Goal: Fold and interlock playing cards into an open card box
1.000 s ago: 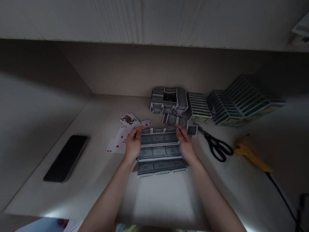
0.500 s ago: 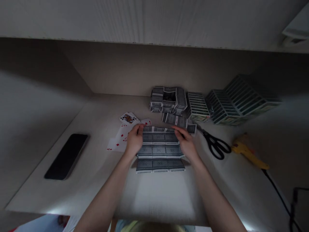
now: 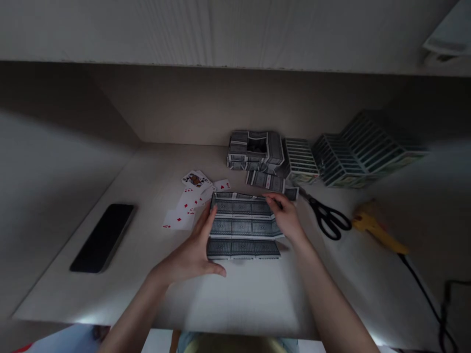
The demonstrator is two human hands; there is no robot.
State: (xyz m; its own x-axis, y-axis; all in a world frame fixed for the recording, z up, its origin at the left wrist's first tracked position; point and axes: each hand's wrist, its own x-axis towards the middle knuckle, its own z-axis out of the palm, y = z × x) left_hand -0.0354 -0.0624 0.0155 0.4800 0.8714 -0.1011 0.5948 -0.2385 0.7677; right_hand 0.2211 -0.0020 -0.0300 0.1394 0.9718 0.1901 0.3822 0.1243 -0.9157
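Note:
In front of me lies a folded playing-card panel (image 3: 242, 227), its joined cards showing dark patterned backs. Its far and right edges are turned up like low walls, and a flap of cards lies nearest me. My left hand (image 3: 195, 247) is open along the panel's left side, fingers against that edge and thumb stretched out by the near left corner. At the far right corner, my right hand (image 3: 287, 215) is closed on the raised edge, thumb inside and index finger along the top. Its other fingertips are hidden.
Loose playing cards (image 3: 184, 208) lie left of the panel. Behind it stands a card-built box (image 3: 239, 147) with a smaller card strip (image 3: 265, 181). Green slatted blocks (image 3: 300, 157), scissors (image 3: 327, 218) and a yellow glue gun (image 3: 379, 233) are right; a phone (image 3: 103, 238) lies left.
My left hand has let go of the far left corner and moved toward me along the left side, fingers spreading. My right hand keeps its hold at the far right.

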